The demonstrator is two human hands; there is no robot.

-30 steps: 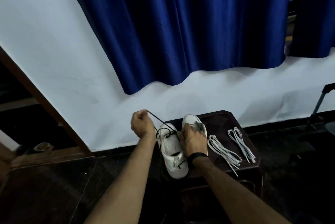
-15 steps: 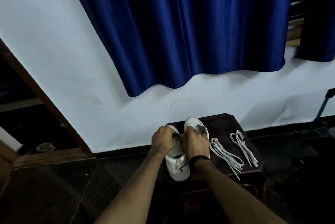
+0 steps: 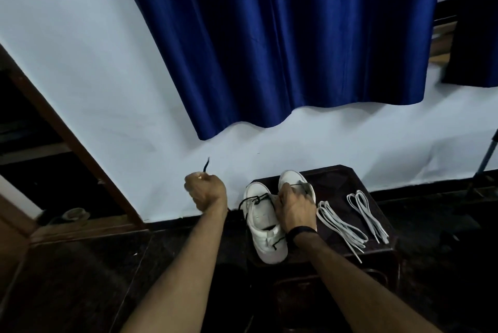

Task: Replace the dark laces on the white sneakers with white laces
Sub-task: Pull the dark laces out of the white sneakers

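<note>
- While the right hand (image 3: 295, 207) steadies the pair, fingers curled over the far white sneaker (image 3: 293, 180), the near white sneaker (image 3: 265, 224) lies beside it on a dark wooden stool (image 3: 339, 179).
- The left hand (image 3: 206, 191), raised well left of the stool, is closed in a fist around the dark lace (image 3: 257, 199); one end of it sticks up above the knuckles, blurred.
- Loops of that lace lie across the near sneaker's eyelets.
- Two bundles of white laces (image 3: 341, 224) lie on the stool, right of the shoes.
- A blue curtain (image 3: 283, 41) hangs on the white wall behind.
</note>
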